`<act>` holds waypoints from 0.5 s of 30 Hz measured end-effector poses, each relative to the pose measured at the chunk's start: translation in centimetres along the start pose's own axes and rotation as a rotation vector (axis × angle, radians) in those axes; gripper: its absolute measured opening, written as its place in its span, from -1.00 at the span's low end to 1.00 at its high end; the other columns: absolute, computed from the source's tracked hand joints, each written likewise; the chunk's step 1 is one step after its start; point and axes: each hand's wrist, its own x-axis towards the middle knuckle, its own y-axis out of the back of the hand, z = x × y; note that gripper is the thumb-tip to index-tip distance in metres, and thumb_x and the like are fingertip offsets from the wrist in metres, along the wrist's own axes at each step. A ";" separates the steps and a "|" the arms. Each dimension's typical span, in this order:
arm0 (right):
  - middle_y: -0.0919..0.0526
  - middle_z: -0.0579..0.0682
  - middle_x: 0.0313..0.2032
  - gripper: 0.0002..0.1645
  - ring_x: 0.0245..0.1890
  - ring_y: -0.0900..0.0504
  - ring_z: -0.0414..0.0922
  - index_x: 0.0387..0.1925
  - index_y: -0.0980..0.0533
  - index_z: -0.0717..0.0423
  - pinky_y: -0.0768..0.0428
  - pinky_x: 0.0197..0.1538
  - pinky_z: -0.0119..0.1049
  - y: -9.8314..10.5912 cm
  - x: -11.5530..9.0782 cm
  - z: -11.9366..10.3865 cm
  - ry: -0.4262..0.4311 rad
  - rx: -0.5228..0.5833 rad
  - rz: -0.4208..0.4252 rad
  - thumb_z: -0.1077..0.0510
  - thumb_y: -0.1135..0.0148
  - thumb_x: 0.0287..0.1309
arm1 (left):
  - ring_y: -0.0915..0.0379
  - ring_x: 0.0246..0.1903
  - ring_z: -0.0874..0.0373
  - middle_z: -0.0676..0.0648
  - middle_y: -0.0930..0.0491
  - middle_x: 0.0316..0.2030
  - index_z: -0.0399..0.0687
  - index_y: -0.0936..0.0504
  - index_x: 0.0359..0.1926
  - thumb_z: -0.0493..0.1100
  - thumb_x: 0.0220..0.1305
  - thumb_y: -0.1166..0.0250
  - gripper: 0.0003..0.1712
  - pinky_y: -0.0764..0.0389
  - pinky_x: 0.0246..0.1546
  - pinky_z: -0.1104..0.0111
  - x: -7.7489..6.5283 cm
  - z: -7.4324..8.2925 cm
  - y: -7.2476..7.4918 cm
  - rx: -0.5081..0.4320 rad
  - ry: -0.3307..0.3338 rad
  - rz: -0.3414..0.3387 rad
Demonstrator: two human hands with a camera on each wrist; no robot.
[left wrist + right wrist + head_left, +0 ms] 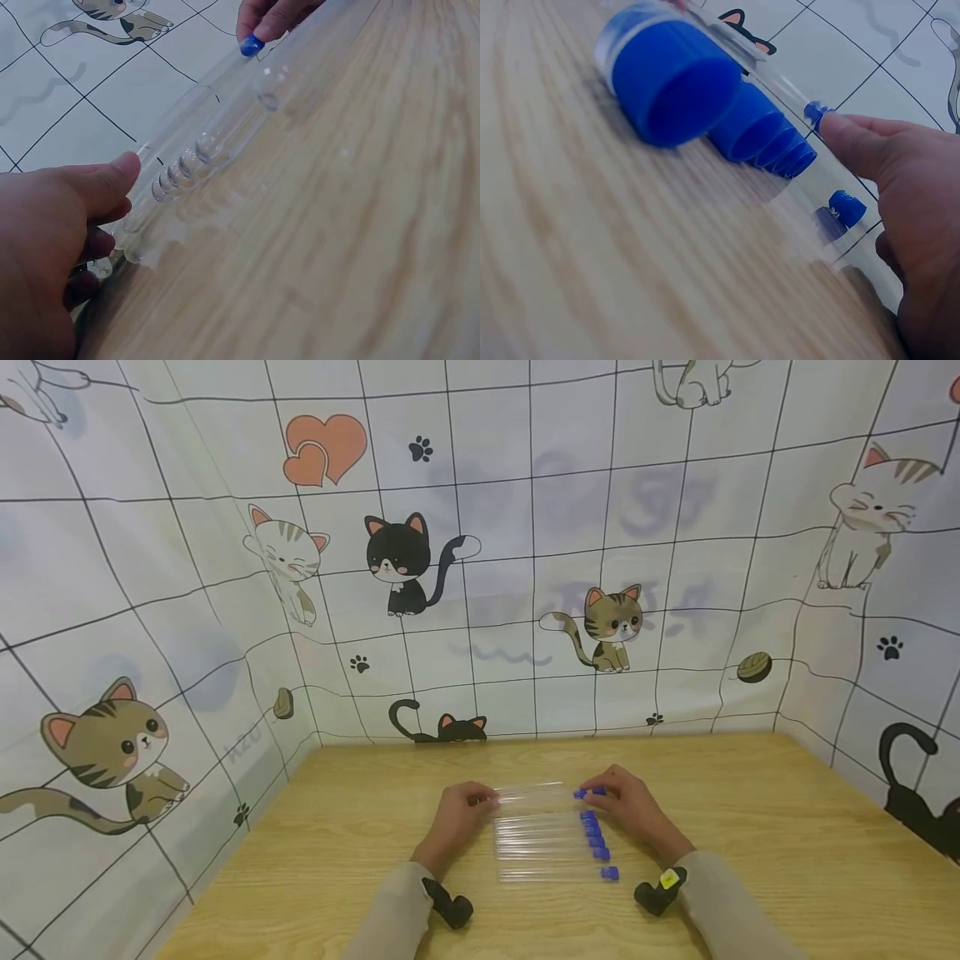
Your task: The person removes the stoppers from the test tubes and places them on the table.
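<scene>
Clear, blue-capped tubes (540, 839) in a row on the desk (337, 843); beyond the row, left hand (461, 810) pinching another tube (528, 792), right hand (626, 797), well apart, pinching a blue cap (815, 114), loose cap (847, 208) nearby

Beige sleeves (393, 906) bear black wrist devices (450, 908), the right with a yellow patch (669, 879).

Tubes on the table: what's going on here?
A person's left hand holds a clear tube by one end; the right hand pinches a blue cap at or near its other end. Whether it's seated is unclear. Other tubes lie side by side on the table, caps at their right ends. A loose cap sits by the right hand.
</scene>
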 end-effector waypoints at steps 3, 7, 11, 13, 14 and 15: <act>-0.45 -0.16 -0.41 -0.84 -0.42 -0.33 -0.18 -0.18 -0.66 -0.08 -0.34 -0.36 -0.32 0.0 -0.1 0.0 0.016 0.034 0.037 0.06 -0.29 0.20 | -0.44 -0.33 0.18 0.10 -0.59 -0.38 -0.10 -0.71 -0.23 -0.15 0.24 -0.32 -0.86 -0.45 -0.28 0.30 0.1 0.3 0.0 -0.022 0.008 0.010; -0.56 -0.16 -0.33 -0.81 -0.37 -0.40 -0.18 -0.15 -0.64 -0.08 -0.39 -0.31 -0.34 0.0 -0.1 -0.2 -0.018 0.091 0.055 0.01 -0.23 0.25 | -0.44 -0.35 0.19 0.12 -0.59 -0.39 -0.01 -0.70 -0.24 -0.07 0.26 -0.30 -0.85 -0.45 -0.32 0.33 0.1 0.4 0.0 -0.036 0.015 0.022; -0.65 -0.10 -0.25 -0.73 -0.32 -0.50 -0.15 -0.11 -0.62 -0.05 -0.45 -0.28 -0.35 -0.1 -0.1 -0.5 -0.095 0.154 0.044 -0.07 -0.19 0.27 | -0.45 -0.37 0.18 0.10 -0.60 -0.41 0.03 -0.69 -0.25 -0.01 0.27 -0.28 -0.83 -0.43 -0.36 0.37 0.2 0.2 0.0 -0.060 -0.016 0.023; -0.67 -0.06 -0.24 -0.70 -0.28 -0.56 -0.14 -0.09 -0.61 -0.03 -0.48 -0.25 -0.37 -0.1 -0.1 -0.5 -0.133 0.204 0.036 -0.08 -0.19 0.26 | -0.48 -0.38 0.16 0.07 -0.62 -0.42 0.02 -0.68 -0.25 -0.01 0.27 -0.27 -0.82 -0.43 -0.36 0.37 0.2 0.1 0.1 -0.078 -0.041 0.017; -0.68 -0.04 -0.24 -0.69 -0.27 -0.59 -0.12 -0.09 -0.61 -0.01 -0.50 -0.23 -0.37 0.0 -0.1 -0.6 -0.146 0.233 0.033 -0.08 -0.19 0.26 | -0.50 -0.38 0.15 0.06 -0.63 -0.42 0.01 -0.68 -0.24 0.00 0.28 -0.27 -0.81 -0.44 -0.36 0.37 0.2 0.0 0.1 -0.085 -0.056 0.013; -0.68 -0.04 -0.23 -0.68 -0.23 -0.61 -0.11 -0.08 -0.60 0.00 -0.51 -0.19 -0.38 0.0 -0.1 -0.6 -0.155 0.251 0.028 -0.08 -0.19 0.26 | -0.51 -0.38 0.15 0.05 -0.63 -0.42 0.01 -0.68 -0.24 0.00 0.28 -0.26 -0.81 -0.44 -0.36 0.37 0.2 0.0 0.1 -0.088 -0.065 0.011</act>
